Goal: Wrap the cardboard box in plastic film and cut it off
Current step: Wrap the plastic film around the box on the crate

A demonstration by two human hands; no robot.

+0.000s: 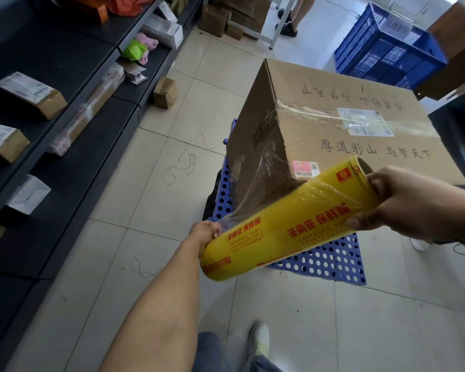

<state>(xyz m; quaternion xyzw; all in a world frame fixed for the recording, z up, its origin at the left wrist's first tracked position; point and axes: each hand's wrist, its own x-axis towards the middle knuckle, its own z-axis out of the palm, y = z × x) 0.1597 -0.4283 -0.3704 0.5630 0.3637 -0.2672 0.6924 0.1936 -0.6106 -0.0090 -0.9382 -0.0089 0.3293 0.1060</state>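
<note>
A large cardboard box [341, 114] with black writing and a white label on top stands on a blue perforated stool [325, 261]. Clear film [255, 181] covers its near left side and stretches down to a yellow roll of plastic film [285, 224] held tilted in front of the box. My left hand [206, 233] grips the roll's lower left end. My right hand [411, 202] grips the upper right end, thumb on the roll's front.
Dark shelves [73, 122] with small parcels run along the left. A small carton [165, 92] sits on the tiled floor. A blue crate [387, 47] stands at back right; a person's legs [293, 14] are behind. My shoe [261, 339] is below.
</note>
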